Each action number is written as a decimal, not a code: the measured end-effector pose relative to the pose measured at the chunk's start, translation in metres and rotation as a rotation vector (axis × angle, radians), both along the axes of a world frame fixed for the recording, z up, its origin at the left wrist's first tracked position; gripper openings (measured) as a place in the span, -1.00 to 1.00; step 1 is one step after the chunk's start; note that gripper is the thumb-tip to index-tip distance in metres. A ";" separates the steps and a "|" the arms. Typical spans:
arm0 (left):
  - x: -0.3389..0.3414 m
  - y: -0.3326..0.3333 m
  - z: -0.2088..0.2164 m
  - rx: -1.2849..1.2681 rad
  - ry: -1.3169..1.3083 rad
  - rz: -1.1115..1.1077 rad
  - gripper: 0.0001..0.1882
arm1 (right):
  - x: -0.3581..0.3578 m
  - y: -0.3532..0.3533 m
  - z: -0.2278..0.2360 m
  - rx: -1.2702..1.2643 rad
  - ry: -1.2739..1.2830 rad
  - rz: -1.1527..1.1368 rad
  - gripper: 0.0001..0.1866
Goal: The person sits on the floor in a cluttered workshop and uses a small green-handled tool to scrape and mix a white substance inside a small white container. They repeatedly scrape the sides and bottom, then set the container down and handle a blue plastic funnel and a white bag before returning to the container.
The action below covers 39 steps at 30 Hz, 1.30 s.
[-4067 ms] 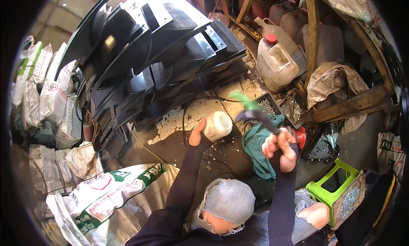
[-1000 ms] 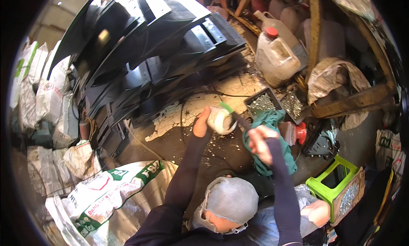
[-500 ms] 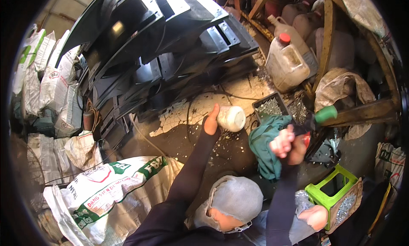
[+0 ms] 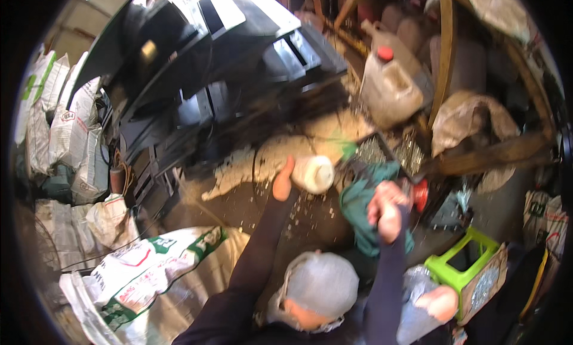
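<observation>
My left hand [image 4: 283,181] grips a white, jar-shaped piece [image 4: 316,174] by its side, thumb raised, its round end toward me. The other fingers are hidden behind it. Over a bunched teal cloth [image 4: 365,216], my right hand [image 4: 388,210] is closed and slightly blurred. A green-ended tool [image 4: 346,148] shows as a smear up and left of that hand; its shaft is too blurred to make out. Just right of the hand sits a red round item [image 4: 420,196]. Below, my knees show through torn grey trousers [image 4: 322,284].
Black moulded panels [image 4: 209,94] are stacked ahead. A tray of metal fasteners [image 4: 371,151] sits beyond the cloth, with a red-capped jug [image 4: 391,88] behind. A lime-green stool [image 4: 456,270] stands at right. A printed white sack [image 4: 149,279] lies at left, below upright sacks [image 4: 68,130].
The green end has swung from right of my right hand to its upper left. My right hand has turned. The whole view has shifted slightly, while my left hand keeps the white piece.
</observation>
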<state>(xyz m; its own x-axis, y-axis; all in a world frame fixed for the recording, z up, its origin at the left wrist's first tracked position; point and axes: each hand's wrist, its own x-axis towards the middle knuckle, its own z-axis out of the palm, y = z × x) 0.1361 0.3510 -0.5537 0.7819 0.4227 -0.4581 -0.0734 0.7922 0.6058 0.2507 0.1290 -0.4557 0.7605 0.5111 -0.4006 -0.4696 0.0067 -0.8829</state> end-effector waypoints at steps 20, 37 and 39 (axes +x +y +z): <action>0.016 -0.019 -0.005 -0.010 -0.083 -0.047 -0.51 | 0.008 -0.002 0.032 0.865 0.067 0.025 -0.70; 0.006 -0.023 0.026 -0.135 0.002 -0.027 -0.48 | 0.006 0.003 -0.004 1.012 0.270 -0.137 -0.72; 0.009 -0.022 0.026 -0.146 -0.074 -0.032 -0.48 | 0.006 0.001 -0.003 0.443 0.101 0.123 -0.70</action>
<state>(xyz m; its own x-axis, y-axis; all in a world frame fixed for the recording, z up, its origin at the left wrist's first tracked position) 0.1448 0.3287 -0.5277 0.8279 0.3302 -0.4534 -0.0868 0.8741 0.4780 0.2571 0.1304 -0.4586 0.6520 0.7333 -0.1927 -0.5741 0.3115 -0.7572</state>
